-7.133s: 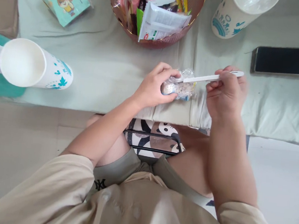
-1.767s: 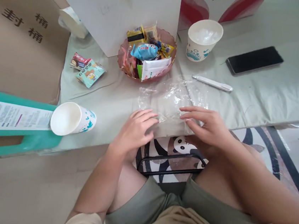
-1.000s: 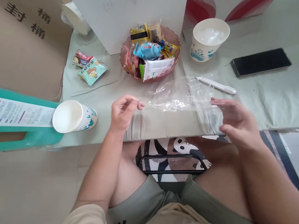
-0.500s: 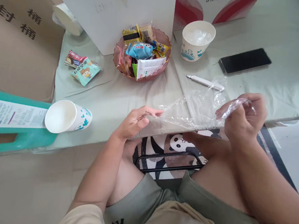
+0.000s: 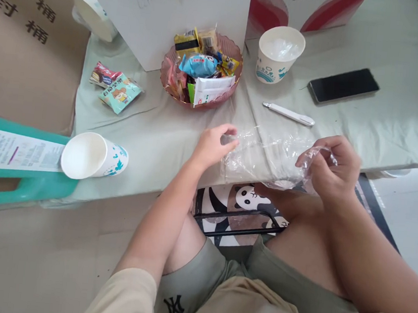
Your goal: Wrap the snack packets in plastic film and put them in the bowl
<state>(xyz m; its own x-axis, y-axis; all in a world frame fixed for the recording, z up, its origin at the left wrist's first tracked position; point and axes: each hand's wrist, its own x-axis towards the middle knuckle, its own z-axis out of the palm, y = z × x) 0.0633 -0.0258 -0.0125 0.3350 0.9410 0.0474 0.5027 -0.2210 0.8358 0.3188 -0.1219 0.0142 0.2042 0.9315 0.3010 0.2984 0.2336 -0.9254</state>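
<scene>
A crumpled sheet of clear plastic film [image 5: 264, 160] spans the gap between my hands, over the front edge of the cloth-covered table. My left hand [image 5: 213, 146] has its fingers and thumb curled about the film's left end, with a small gap between the tips. At the other end, my right hand [image 5: 333, 164] pinches a bunched part of the film between thumb and fingers. Just beyond the film lies a slim white pen-like tool [image 5: 288, 114] with a metal tip. Behind that tool stands a patterned paper cup [image 5: 268, 73] with crumpled clear plastic inside.
A pink bowl [image 5: 170, 95] of wrapped snacks sits at the back, with two snack packets [image 5: 120, 92] to its left. A black phone [image 5: 344, 86] lies at right. Another paper cup [image 5: 113, 160] rests on its side at left, by a green-edged board [image 5: 45, 186]. Boxes stand behind.
My left hand has moved right and away from me, closer to my right hand. My right hand has shifted slightly left and lower. The film between them is slacker and more bunched.
</scene>
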